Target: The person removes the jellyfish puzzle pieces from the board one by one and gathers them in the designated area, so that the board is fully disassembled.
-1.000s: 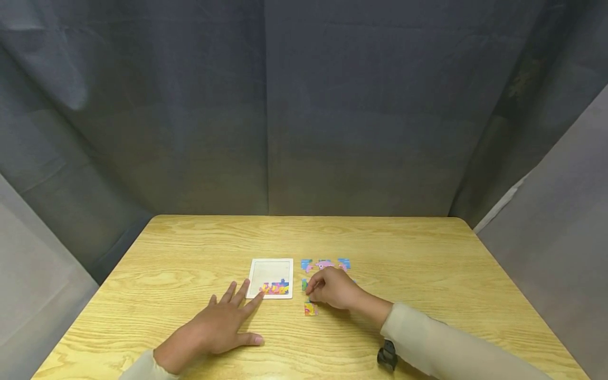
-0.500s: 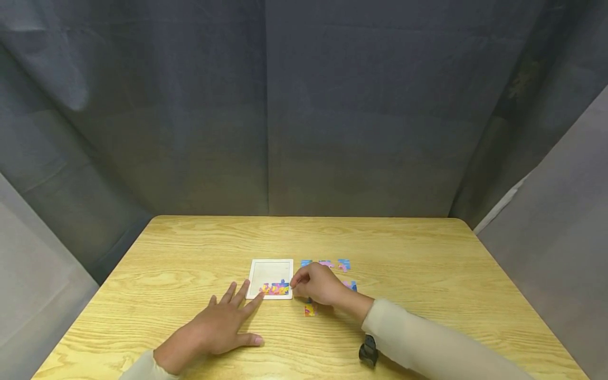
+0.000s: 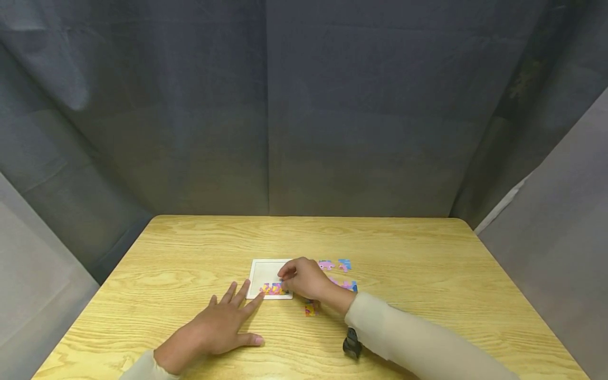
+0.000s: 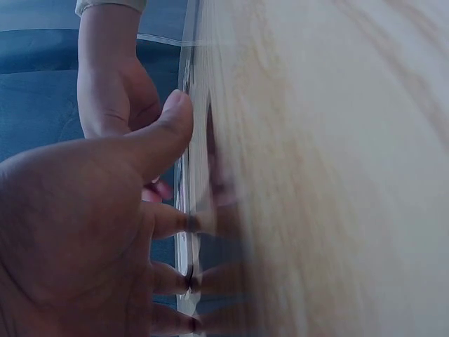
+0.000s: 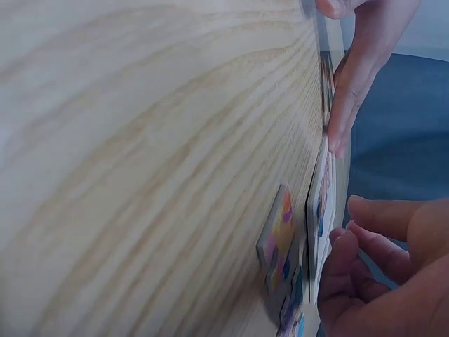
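A square white puzzle tray point(image 3: 253, 272) lies flat on the table, with several joined colorful puzzle pieces point(image 3: 272, 288) along its lower right part. My left hand point(image 3: 216, 324) lies with spread fingers at the tray's lower left corner, fingertips touching its edge. Over the tray's right side is my right hand point(image 3: 306, 278), thumb and fingers brought together in a pinch. The puzzle piece between them is almost wholly hidden by the fingers. In the right wrist view, the right fingers point(image 5: 368, 249) are curled just above the tray frame point(image 5: 313, 232).
Loose puzzle pieces lie right of the tray: a pink one point(image 3: 326, 265), a blue one point(image 3: 345, 265) and a yellow one point(image 3: 311, 309). The right forearm partly covers others. The wooden table point(image 3: 404, 264) meets a dark curtain point(image 3: 361, 132) behind.
My right hand has moved left from the loose pieces to above the tray's right side, keeping its pinch. The left hand has stayed in place.
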Demonstrator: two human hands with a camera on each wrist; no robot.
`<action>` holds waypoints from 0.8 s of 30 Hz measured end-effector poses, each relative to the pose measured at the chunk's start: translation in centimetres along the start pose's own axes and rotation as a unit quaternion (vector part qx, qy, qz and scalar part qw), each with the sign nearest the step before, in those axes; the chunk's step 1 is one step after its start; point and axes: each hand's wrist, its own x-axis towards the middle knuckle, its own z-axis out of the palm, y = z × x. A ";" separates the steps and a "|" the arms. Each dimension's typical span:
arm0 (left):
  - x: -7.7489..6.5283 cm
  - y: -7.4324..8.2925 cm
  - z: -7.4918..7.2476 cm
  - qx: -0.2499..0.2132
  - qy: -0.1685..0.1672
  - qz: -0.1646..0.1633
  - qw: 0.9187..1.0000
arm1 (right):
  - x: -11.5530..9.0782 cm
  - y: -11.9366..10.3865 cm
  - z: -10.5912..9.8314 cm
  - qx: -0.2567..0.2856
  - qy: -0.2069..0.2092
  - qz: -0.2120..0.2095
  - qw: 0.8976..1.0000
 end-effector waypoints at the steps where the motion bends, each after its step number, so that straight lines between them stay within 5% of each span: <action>1: 0.0 0.0 0.0 0.000 0.000 0.000 1.000 | 0.2 0.0 0.1 0.000 0.001 0.000 1.000; 24: -0.3 0.2 -0.2 0.006 0.001 -0.006 1.000 | 1.3 -0.5 1.3 -0.068 -0.026 0.012 0.997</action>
